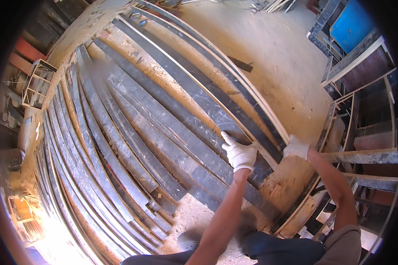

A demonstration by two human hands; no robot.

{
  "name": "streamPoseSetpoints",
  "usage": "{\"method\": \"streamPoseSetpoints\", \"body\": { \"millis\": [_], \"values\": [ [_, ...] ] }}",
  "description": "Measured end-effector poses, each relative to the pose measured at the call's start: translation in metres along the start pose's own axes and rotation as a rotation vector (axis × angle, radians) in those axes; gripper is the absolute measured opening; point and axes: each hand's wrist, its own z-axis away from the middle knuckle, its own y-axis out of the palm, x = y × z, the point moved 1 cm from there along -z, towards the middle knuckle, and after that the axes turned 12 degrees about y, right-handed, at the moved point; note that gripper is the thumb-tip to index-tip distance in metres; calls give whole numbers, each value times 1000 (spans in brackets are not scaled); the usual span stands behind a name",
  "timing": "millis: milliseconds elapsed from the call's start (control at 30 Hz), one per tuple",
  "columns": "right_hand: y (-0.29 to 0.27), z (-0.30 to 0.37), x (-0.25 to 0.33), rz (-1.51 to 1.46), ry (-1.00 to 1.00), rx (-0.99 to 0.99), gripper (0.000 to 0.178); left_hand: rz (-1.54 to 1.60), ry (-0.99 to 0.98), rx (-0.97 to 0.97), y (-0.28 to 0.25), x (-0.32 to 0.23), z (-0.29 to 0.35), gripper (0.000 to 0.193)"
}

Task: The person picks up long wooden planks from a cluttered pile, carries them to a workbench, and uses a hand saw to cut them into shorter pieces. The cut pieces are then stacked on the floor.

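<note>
Long black-faced wooden boards (159, 104) lie side by side on the floor in front of me. My left hand (239, 153), in a white work glove, rests against a wide black board (216, 112), its index finger stretched out and its thumb apart. To the right, my right hand (297, 148), also gloved, is closed around the near end of a long board (252, 90) with a pale edge. That board stands on its edge and runs away to the far end of the row. The fingertips of my right hand are partly hidden.
Wooden frames (362, 157) are stacked on the right, with a blue panel (353, 25) farther back. A short dark offcut (240, 63) lies on the dusty floor. Several thin boards (75, 176) crowd the left side. A small open frame (36, 84) stands at the far left.
</note>
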Motion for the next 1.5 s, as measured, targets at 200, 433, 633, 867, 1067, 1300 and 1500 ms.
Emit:
{"method": "streamPoseSetpoints", "body": {
  "millis": [200,433,633,867,1067,1300,1500],
  "values": [
    [103,134,95,-74,-166,170,35,1277,-1,172,-35,55,21,68],
    [154,194,130,-166,-219,298,31,1558,-146,279,-71,95,48,69],
    [169,227,132,288,-280,180,44,1843,-39,452,-87,133,67,78],
    [110,175,51,635,-37,-400,63,2225,96,589,-95,168,105,86],
    [51,85,47,931,-23,-724,86,2117,84,319,-115,159,114,107],
    [59,64,46,905,-258,-875,93,2006,141,348,-155,139,126,98],
    [170,149,223,-38,-400,224,77,1872,-3,265,-153,113,138,88]
  ]
}}
